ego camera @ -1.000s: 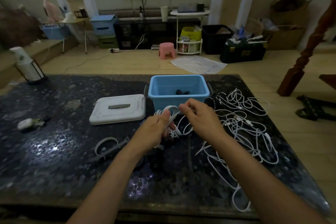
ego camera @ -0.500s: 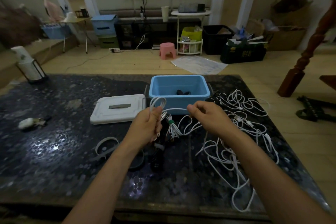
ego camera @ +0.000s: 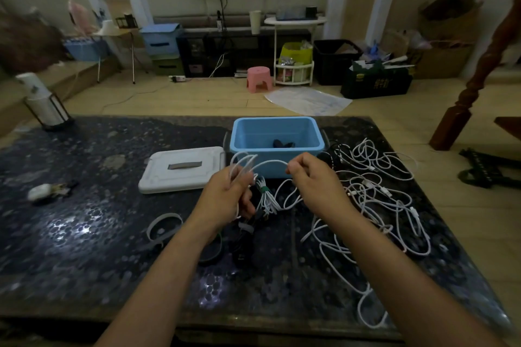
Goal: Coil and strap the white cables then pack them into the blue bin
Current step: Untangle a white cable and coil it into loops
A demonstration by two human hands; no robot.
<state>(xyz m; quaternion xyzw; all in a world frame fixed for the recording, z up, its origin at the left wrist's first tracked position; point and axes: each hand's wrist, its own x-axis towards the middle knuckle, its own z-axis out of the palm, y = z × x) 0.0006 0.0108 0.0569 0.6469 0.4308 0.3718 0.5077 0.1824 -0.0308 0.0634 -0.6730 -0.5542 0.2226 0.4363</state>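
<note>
the left hand point(ego camera: 229, 198) grips the loops of a white cable point(ego camera: 269, 163), the right hand point(ego camera: 311, 181) pinches its running length, hands a little apart just before the blue bin point(ego camera: 277, 146); best to keep each turn even and the line taut; the loose cables point(ego camera: 377, 205) at right may snag; a white lid point(ego camera: 181, 169) lies left.

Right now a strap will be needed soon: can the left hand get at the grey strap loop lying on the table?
Probably yes, once freed. The grey strap loop lies uncovered just left of the left forearm, but the left hand is gripping the white cable coil.
</note>
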